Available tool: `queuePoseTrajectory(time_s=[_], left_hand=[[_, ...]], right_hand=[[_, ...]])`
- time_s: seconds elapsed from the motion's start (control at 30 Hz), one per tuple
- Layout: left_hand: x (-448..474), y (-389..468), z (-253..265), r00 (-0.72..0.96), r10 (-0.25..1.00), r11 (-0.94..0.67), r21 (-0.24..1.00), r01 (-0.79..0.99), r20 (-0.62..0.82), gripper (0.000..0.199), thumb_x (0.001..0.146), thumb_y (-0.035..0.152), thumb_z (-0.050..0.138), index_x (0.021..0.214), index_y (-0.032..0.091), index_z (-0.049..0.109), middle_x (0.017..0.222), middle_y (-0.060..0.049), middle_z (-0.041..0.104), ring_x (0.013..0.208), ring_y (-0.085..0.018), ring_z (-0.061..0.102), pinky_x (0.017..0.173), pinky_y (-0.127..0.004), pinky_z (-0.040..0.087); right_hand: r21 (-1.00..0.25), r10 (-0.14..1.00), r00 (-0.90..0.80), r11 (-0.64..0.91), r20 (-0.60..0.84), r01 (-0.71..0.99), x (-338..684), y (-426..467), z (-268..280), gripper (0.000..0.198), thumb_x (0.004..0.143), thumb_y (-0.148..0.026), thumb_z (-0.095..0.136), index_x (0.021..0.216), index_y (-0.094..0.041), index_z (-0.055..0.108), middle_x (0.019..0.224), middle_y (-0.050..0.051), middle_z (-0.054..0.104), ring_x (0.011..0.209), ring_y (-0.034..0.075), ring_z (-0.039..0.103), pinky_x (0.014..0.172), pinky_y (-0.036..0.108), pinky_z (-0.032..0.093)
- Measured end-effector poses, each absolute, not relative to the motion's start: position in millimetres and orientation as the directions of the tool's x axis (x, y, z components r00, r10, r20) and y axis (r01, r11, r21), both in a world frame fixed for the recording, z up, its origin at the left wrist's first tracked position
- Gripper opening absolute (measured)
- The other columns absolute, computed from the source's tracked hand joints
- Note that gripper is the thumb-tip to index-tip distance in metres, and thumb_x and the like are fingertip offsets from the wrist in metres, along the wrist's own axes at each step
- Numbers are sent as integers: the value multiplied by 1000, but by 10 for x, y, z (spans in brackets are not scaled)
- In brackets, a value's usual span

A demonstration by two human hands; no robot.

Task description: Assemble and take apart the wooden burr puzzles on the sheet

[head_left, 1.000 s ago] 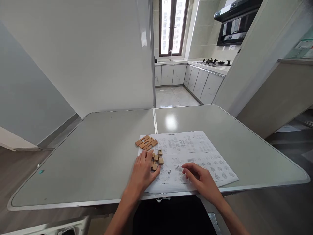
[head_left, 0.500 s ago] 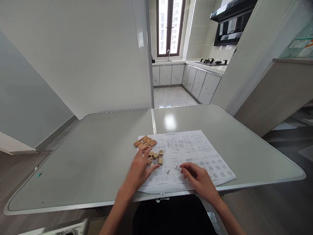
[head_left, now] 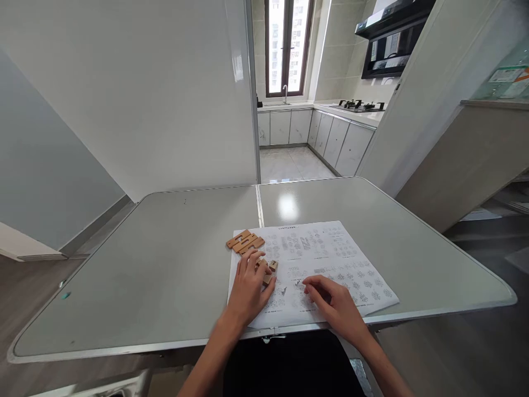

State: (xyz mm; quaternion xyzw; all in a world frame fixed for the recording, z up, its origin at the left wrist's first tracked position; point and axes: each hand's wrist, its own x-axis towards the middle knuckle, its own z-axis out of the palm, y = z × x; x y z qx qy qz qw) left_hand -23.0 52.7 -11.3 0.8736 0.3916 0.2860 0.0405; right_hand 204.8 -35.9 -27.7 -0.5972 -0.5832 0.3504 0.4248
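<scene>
My left hand [head_left: 250,289] curls over a small cluster of wooden blocks [head_left: 266,279] on a printed paper sheet [head_left: 347,248]. Its thumb and fingers close around them and partly hide them. One numbered wooden block [head_left: 273,266] shows just past the fingers. My right hand [head_left: 333,300] rests on the sheet's near part with fingers curled and tips together. A small dark mark or scrap [head_left: 297,283] lies at its fingertips, and whether anything is pinched cannot be made out. Several flat slotted wooden pieces [head_left: 246,241] lie at the sheet's far left corner, beyond my left hand.
The grey table [head_left: 165,264] has a metal seam [head_left: 259,204] across its middle and a latch [head_left: 273,337] at the near edge. A small teal bit [head_left: 65,295] lies far left. Beyond the table, a doorway opens on a kitchen with white cabinets [head_left: 289,127].
My left hand has moved right and its fingers have closed over the blocks. The blocks have shifted slightly, the numbered one nearer to me. My right hand has hardly moved.
</scene>
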Motion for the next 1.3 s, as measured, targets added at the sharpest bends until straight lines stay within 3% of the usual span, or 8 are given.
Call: queuePoseTrajectory(time_s=[0.13, 0.37, 0.63, 0.73, 0.8, 0.87, 1.03, 1.3], left_hand=[[-383, 512, -123, 526, 700, -695, 289, 659, 483, 10, 92, 17, 68, 95, 23, 60, 135, -10, 59, 137, -34, 49, 108, -54, 49], [-557, 647, -132, 455, 748, -627, 292, 722, 482, 31, 93, 23, 71, 120, 26, 56, 136, -10, 59, 131, -34, 51, 108, -55, 47], [-710, 737, -88, 281, 841, -475, 380, 794, 462, 34, 94, 39, 67, 121, 23, 54, 132, -12, 55, 125, -35, 54, 102, -52, 50], [-842, 671, -70, 190, 904, -373, 487, 790, 383, 33, 95, 49, 61, 114, 22, 54, 118, -10, 58, 100, -27, 63, 83, -41, 55], [-954, 605, -65, 132, 946, -282, 556, 782, 296, 30, 96, 52, 57, 102, 22, 52, 95, -3, 60, 76, -21, 61, 69, -33, 52], [-1063, 538, -70, 101, 969, -221, 608, 763, 226, 29, 97, 51, 55, 90, 23, 50, 77, 2, 57, 64, -17, 55, 61, -29, 46], [-1198, 437, -106, 96, 982, -183, 709, 681, 160, 31, 95, 50, 55, 80, 23, 52, 68, 4, 56, 60, -15, 52, 58, -25, 41], [-1168, 417, -104, 111, 981, -190, 681, 707, 159, 31, 95, 51, 55, 81, 24, 54, 68, 4, 59, 61, -16, 52, 59, -25, 42]], right_hand=[[-919, 993, 83, 41, 80, 392, 2043, -362, -281, 31, 103, -50, 53, 105, -24, 71, 90, 5, 75, 79, 22, 67, 70, 32, 51], [-912, 994, 79, 33, 71, 408, 2036, -363, -264, 36, 103, -54, 52, 104, -24, 71, 90, 7, 75, 78, 24, 67, 67, 33, 51], [-906, 994, 75, 40, 79, 420, 2036, -368, -264, 35, 103, -54, 51, 104, -24, 71, 89, 5, 75, 77, 22, 68, 67, 33, 51], [-904, 993, 78, 46, 87, 424, 2039, -370, -263, 36, 103, -54, 51, 104, -24, 71, 90, 5, 75, 77, 23, 68, 67, 33, 51], [-906, 992, 83, 48, 91, 421, 2036, -370, -262, 36, 103, -54, 52, 104, -24, 71, 90, 6, 76, 78, 23, 68, 68, 33, 52], [-905, 992, 85, 47, 92, 423, 2031, -371, -266, 37, 103, -55, 51, 104, -24, 71, 90, 6, 76, 78, 23, 68, 68, 33, 52], [-896, 990, 100, 44, 97, 442, 2020, -376, -305, 39, 103, -56, 51, 105, -24, 72, 91, 7, 76, 77, 24, 68, 66, 34, 52], [-888, 987, 120, 37, 104, 459, 2014, -390, -365, 39, 103, -56, 51, 108, -24, 73, 93, 8, 76, 79, 25, 69, 64, 34, 52]])
